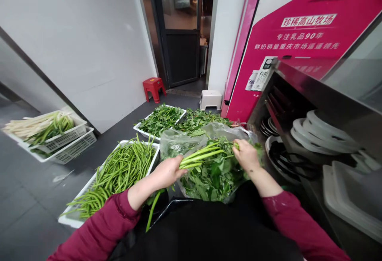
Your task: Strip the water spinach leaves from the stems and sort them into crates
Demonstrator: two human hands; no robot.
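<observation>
My left hand (pixel 167 172) is closed around a bunch of long green vegetable stems (pixel 203 153), their cut-looking ends pointing up and to the right. At the far end of the bunch, my right hand (pixel 247 158) pinches a piece of green stem (pixel 236 146) between thumb and fingers. Below both hands lies a clear plastic bag (pixel 176 138) opened around a heap of leafy greens (pixel 213 177). To the left stands a white basket (pixel 153 161) heaped with long bare green stems (pixel 125 171). One loose stem (pixel 152 211) hangs below my left wrist.
Picked leaves fill a white tray (pixel 140 127) ahead, with more leafy greens (pixel 199 119) beside it. Stacked white baskets (pixel 74 143) of scallions stand far left. A red stool (pixel 154 88) and white stool (pixel 210 100) are near the doorway. A metal shelf (pixel 328 98) with dishes borders the right.
</observation>
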